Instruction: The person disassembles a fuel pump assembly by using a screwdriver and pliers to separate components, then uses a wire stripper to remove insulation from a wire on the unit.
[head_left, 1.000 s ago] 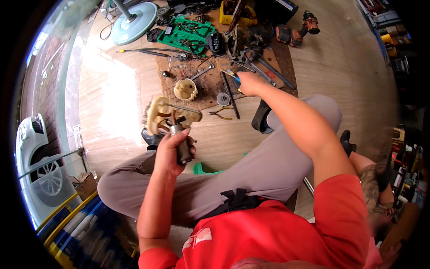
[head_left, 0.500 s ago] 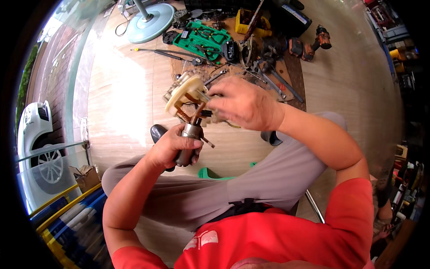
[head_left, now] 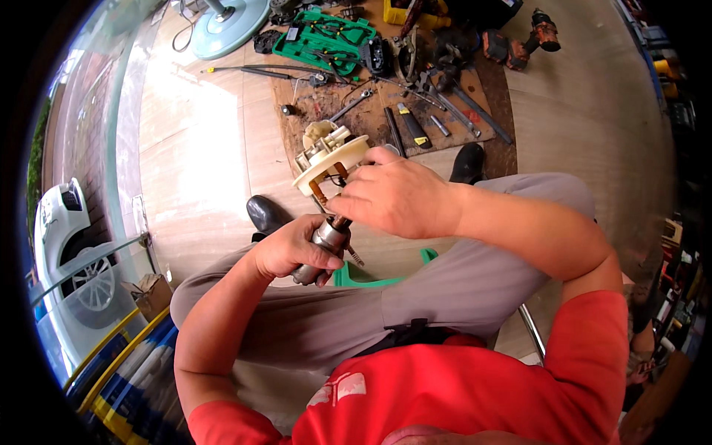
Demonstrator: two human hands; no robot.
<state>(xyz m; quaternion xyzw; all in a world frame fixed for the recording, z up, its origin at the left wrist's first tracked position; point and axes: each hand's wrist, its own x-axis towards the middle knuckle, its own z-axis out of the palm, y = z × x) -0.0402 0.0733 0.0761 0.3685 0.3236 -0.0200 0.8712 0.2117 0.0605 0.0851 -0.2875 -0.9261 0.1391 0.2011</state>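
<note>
My left hand [head_left: 297, 252] grips a silver metal cylinder [head_left: 328, 239] above my lap. Attached above it is an assembly with a cream round flange [head_left: 311, 178], pale fittings on top and brown parts [head_left: 322, 189] underneath. My right hand [head_left: 393, 196] reaches over the assembly from the right, fingers curled at its underside near the cylinder's upper end; whatever they hold is hidden behind them. A black-and-yellow knife [head_left: 414, 126] and a dark bar [head_left: 393, 130] lie on the stained cardboard [head_left: 304, 100] beyond.
Cardboard carries wrenches [head_left: 460, 111], rods and a green tool case [head_left: 311, 44]. A cordless drill [head_left: 541, 33] lies at back right, a round pale-blue base [head_left: 226, 37] at back left. A green stool [head_left: 356, 274] is under my legs. Glass panel and racks are left.
My right hand has left the tools on the cardboard and come down-left onto the assembly. The assembly rose, then dipped slightly, with my left hand still gripping the cylinder.
</note>
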